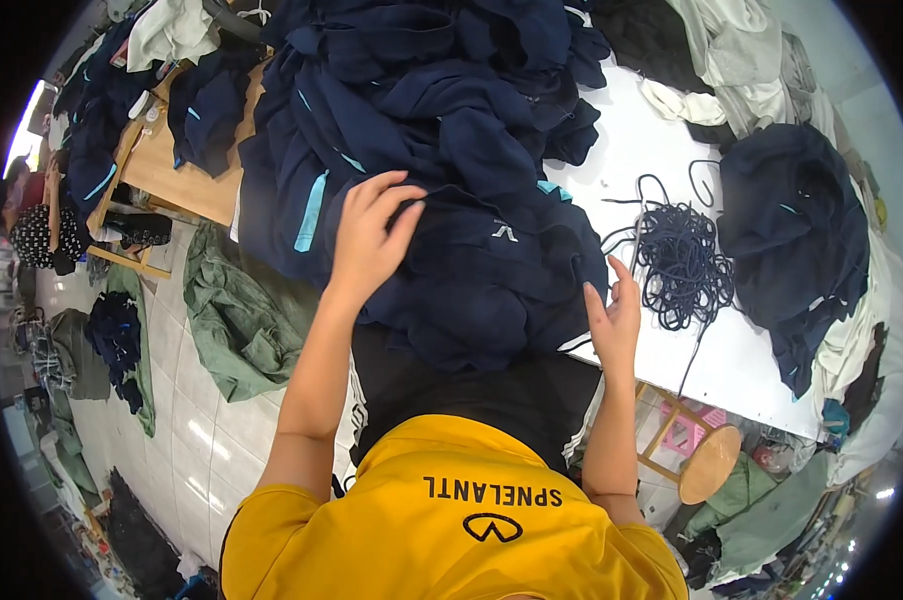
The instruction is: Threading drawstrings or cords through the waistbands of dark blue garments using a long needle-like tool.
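Observation:
A navy garment with a small white mark on it lies across the near edge of the table in front of me. My left hand is over its left part, fingers bent and thumb apart, with nothing seen in it. At the garment's right edge is my right hand, its thumb and fingers spread and pointing away from me. Whether either hand touches the cloth is hard to tell. A light-blue strip shows left of my left hand. Beyond the garment rises a heap of navy clothing.
A tangle of navy cords lies on the white tabletop beside my right hand. Further right is another navy garment. Green cloth hangs at the left, near a wooden table. A round stool stands lower right.

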### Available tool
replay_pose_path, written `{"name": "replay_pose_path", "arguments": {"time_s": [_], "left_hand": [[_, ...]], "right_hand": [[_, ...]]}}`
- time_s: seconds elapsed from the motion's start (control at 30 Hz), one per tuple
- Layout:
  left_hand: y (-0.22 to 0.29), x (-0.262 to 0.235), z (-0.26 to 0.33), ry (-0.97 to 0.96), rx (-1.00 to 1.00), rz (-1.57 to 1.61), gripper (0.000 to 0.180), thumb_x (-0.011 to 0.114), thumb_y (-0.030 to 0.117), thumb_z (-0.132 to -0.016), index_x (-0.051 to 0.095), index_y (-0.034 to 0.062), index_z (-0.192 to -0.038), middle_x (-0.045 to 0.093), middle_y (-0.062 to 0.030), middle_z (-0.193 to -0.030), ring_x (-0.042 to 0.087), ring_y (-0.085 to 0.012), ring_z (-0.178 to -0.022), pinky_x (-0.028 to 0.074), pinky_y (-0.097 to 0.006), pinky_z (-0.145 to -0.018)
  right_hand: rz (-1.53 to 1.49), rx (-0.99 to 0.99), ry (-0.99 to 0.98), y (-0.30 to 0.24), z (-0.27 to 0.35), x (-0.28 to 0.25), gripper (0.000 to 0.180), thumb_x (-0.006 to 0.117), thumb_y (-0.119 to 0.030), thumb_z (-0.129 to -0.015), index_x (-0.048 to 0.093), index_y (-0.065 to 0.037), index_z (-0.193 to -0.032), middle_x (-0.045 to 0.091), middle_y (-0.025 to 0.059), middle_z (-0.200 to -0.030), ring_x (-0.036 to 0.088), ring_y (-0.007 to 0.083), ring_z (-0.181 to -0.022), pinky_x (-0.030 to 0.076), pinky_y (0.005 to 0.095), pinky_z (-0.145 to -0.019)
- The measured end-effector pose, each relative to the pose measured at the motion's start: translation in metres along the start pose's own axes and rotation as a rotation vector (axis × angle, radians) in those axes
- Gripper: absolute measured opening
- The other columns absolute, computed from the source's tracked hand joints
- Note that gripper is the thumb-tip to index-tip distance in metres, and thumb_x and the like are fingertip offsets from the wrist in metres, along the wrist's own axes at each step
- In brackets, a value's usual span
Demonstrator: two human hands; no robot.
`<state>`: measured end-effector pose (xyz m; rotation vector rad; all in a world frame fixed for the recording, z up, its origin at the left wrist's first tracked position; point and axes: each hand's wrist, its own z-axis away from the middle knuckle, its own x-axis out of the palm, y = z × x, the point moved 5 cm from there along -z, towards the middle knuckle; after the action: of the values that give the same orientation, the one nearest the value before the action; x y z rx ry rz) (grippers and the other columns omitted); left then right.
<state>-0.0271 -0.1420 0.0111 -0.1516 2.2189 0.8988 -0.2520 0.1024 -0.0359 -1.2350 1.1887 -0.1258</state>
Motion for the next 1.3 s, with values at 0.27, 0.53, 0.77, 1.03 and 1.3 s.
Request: {"name": "replay_pose_path", "arguments": {"time_s": [0.27,0.53,0.77,1.03,1.3], "left_hand": [[0.042,0.054,-0.035,-0.244,0.239,0.001,0.019,0.068,0.013,-0.08,0.066,0.0086,-0.099,0.061,-0.0068,-0.105,0.056,-0.0256,-0.097,0.047,-0.032,-0.082],[0.038,0.034,0.051,-0.74,-0.524,1.003,0.024,0.05,0.022,-0.097,0.065,0.0042,-0.103,0.066,-0.0034,-0.099,0.058,-0.009,-0.084,0.046,-0.022,-0.073],[-0.007,-0.014,0.047,-0.04,-0.613,1.011,0.025,0.046,0.022,-0.099,0.06,0.0021,-0.104,0.065,-0.0059,-0.093,0.058,-0.0103,-0.076,0.045,-0.022,-0.068],[0.035,0.058,-0.034,-0.246,0.321,0.166,0.014,0.068,0.016,-0.08,0.07,0.0106,-0.092,0.068,-0.0028,-0.09,0.062,-0.0244,-0.085,0.05,-0.035,-0.075],[0.003,0.127,-0.058,-0.724,0.239,-0.074,0.024,0.069,0.028,-0.078,0.073,0.0087,-0.092,0.069,-0.0132,-0.081,0.066,-0.0281,-0.075,0.051,-0.036,-0.068]], "right_hand": [[-0.188,0.004,-0.094,-0.027,0.011,0.014,0.066,0.059,0.002,-0.087,0.029,-0.006,-0.144,0.034,-0.0025,-0.074,0.032,0.0048,-0.063,0.029,0.0183,-0.055],[-0.136,0.111,-0.116,-0.007,0.039,-0.014,0.033,0.058,-0.003,-0.09,0.059,-0.007,-0.122,0.049,0.0005,-0.064,0.041,0.0067,-0.057,0.035,0.0212,-0.053],[-0.066,0.114,-0.181,-0.004,0.037,-0.011,0.019,0.06,-0.007,-0.09,0.066,-0.008,-0.108,0.055,0.0034,-0.06,0.045,0.007,-0.053,0.038,0.0227,-0.051],[-0.154,0.055,-0.201,-0.022,0.037,0.006,0.019,0.059,-0.007,-0.091,0.066,-0.004,-0.108,0.05,-0.0033,-0.061,0.04,0.0031,-0.058,0.033,0.0202,-0.052],[-0.183,0.156,-0.152,-0.008,0.055,-0.025,0.019,0.058,-0.005,-0.091,0.067,-0.004,-0.107,0.046,-0.0061,-0.06,0.038,0.0013,-0.056,0.029,0.0189,-0.051]]}}
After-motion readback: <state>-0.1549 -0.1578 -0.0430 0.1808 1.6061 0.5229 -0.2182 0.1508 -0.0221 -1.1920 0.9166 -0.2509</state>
